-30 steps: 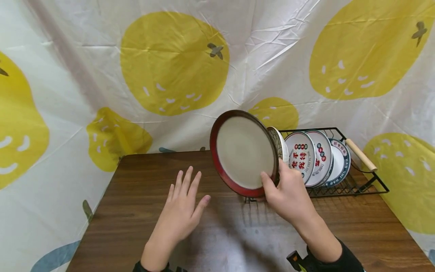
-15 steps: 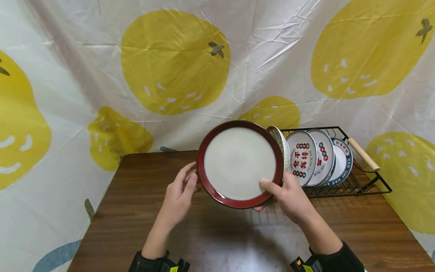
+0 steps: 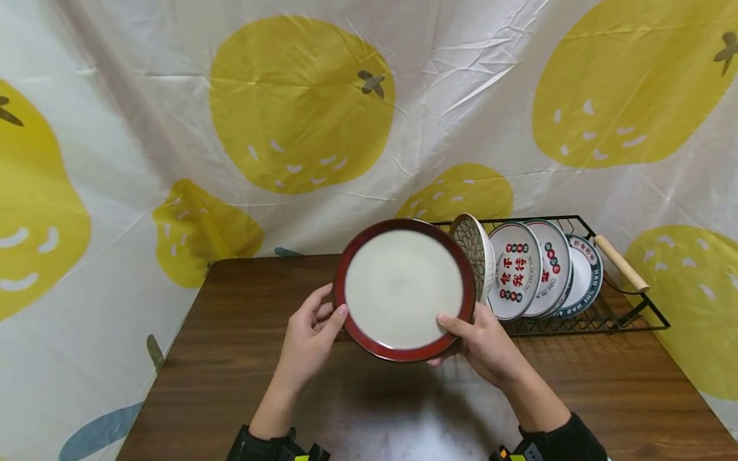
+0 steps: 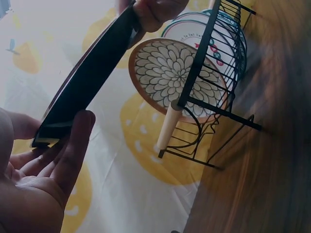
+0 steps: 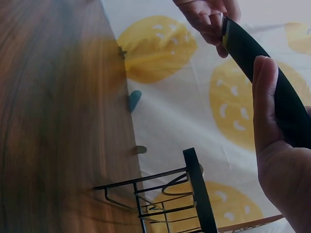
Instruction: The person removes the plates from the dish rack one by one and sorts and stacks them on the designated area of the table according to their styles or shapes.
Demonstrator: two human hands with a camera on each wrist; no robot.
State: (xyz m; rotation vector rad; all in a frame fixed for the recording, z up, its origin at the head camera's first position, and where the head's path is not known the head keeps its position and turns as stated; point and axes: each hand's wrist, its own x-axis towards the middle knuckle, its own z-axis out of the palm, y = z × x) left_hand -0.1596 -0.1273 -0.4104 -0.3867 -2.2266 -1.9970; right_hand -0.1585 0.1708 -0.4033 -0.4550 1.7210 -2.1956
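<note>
A round plate (image 3: 403, 288) with a pale centre and dark red rim is held up over the table, its face tilted toward me. My left hand (image 3: 308, 333) grips its left edge, thumb on the rim and fingers behind. On the lower right, my right hand (image 3: 490, 342) holds it with the thumb over the face and fingers beneath. Both wrist views show the plate's dark underside (image 4: 90, 77), raised above the table. Just behind its right edge stands a bowl (image 3: 474, 256) with a petal pattern, partly hidden in the head view.
A black wire dish rack (image 3: 625, 328) with a wooden handle (image 3: 621, 264) stands at the right back. Several printed plates (image 3: 515, 272) lean upright in it beside the bowl. Behind the brown wooden table (image 3: 230, 320) hangs a fruit-patterned cloth (image 3: 323, 230).
The right hand has brought the plate left and down from near the rack, turning its face toward me. The left hand, earlier spread and apart from it, now grips its left edge.
</note>
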